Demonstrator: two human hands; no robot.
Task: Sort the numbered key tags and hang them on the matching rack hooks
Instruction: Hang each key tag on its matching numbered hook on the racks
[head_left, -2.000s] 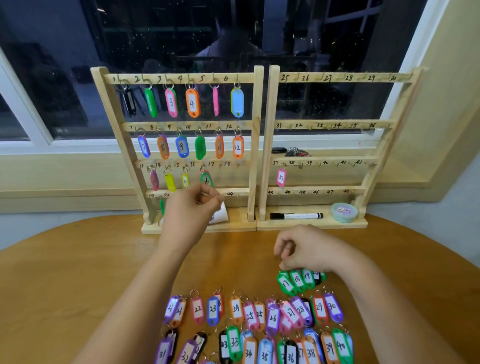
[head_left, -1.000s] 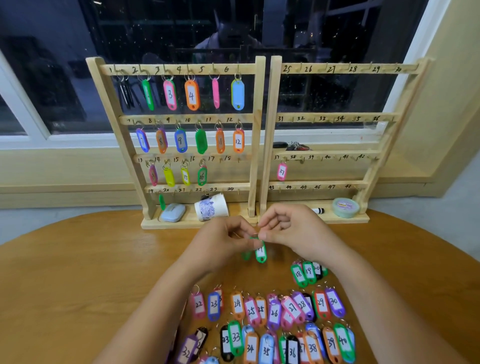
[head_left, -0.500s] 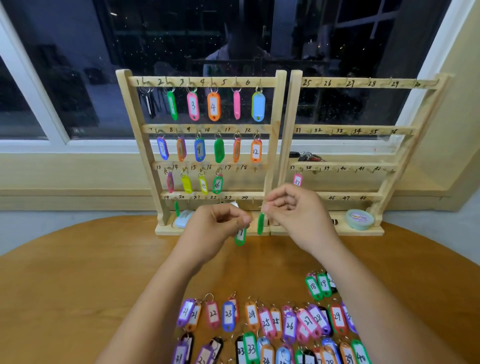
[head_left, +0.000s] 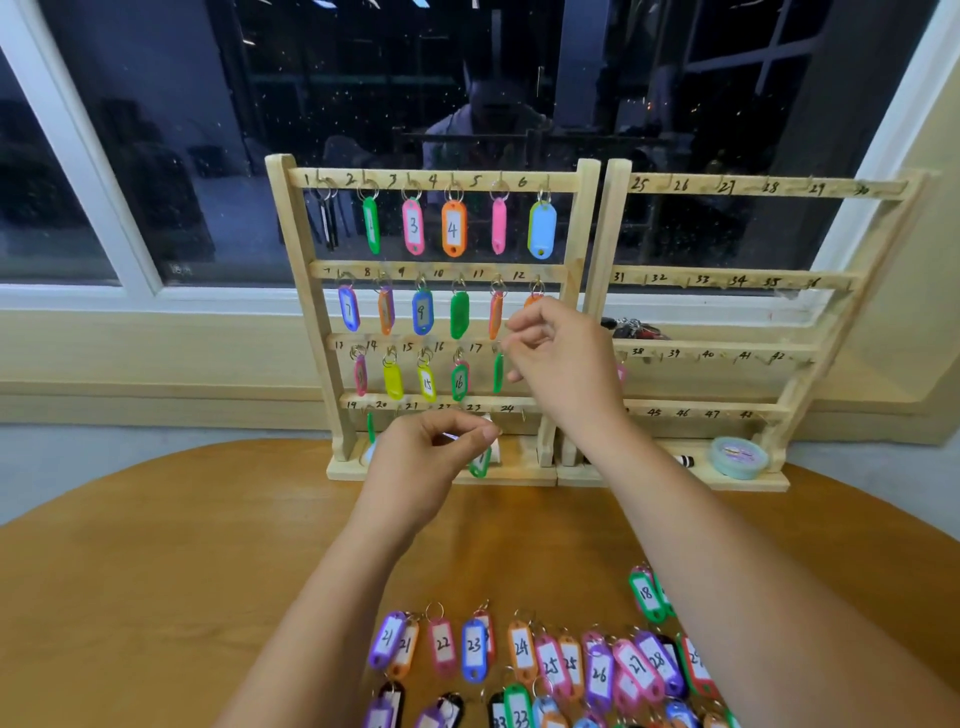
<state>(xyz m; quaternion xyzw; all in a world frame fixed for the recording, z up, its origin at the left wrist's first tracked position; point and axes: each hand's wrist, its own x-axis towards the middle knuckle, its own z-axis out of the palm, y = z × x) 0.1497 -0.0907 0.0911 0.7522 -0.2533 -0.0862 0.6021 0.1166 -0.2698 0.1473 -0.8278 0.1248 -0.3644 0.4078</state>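
Observation:
Two wooden racks stand side by side: the left rack (head_left: 587, 218) holds hung tags 1 to 16, the right rack (head_left: 769, 188) is almost bare. My right hand (head_left: 561, 358) is raised at the third bar and pinches the ring of a green tag (head_left: 497, 372) by the hook marked 17. My left hand (head_left: 431, 462) sits lower, in front of the rack base, pinching a second green tag (head_left: 480, 461) that dangles below its fingers. Several loose numbered tags (head_left: 519, 654) lie in rows on the table in front of me, with a green tag 18 (head_left: 645, 595) apart at the right.
The round wooden table (head_left: 156, 571) stands against a dark window. A mint round tin (head_left: 737, 457) and a black marker (head_left: 684, 460) lie on the right rack's base. A bunch of keys (head_left: 631, 328) rests on the sill behind. A white cup is mostly hidden behind my left hand.
My right hand has risen with one green tag from table level to the third bar near hook 17. My left hand keeps the other green tag low. My view has moved closer to the rack.

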